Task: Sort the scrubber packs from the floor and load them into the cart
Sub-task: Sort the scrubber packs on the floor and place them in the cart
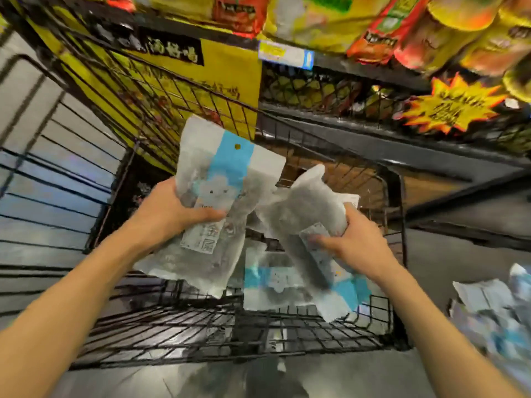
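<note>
My left hand grips a scrubber pack, white and blue plastic with grey scrubbers inside, held upright over the black wire cart. My right hand holds a second scrubber pack by its lower part, tilted to the left and touching the first one. Another scrubber pack lies flat in the cart under both hands. More scrubber packs lie in a loose pile on the floor at the right.
A tall black wire bin stands left of the cart. A yellow sign and shelves of snack bags rise behind it. A black shelf base runs along the right. Grey floor lies in front.
</note>
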The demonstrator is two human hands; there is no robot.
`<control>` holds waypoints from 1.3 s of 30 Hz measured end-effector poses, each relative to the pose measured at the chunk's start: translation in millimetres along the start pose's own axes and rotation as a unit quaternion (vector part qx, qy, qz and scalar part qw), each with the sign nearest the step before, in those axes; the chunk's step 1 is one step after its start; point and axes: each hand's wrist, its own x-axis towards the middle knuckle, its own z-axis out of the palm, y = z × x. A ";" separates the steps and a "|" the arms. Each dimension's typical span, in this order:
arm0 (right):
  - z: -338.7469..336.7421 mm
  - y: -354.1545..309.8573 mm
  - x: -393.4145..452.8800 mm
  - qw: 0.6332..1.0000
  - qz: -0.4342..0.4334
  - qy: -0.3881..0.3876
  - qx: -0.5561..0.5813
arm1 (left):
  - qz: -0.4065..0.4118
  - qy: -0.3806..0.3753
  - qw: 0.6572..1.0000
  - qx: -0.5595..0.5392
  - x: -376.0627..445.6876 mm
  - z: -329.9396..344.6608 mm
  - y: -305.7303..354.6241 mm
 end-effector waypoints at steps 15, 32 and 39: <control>124.0 62.2 81.4 0.853 -0.089 -0.317 -0.406 | -0.010 -0.154 0.961 0.228 54.6 -4.2 -75.3; 85.3 78.8 54.9 0.967 -0.071 -0.046 -0.241 | 0.001 -0.425 0.724 0.544 117.3 59.3 -166.2; 72.7 68.1 44.9 0.969 -0.080 0.025 -0.233 | -0.009 -0.331 0.779 0.532 111.7 71.5 -180.1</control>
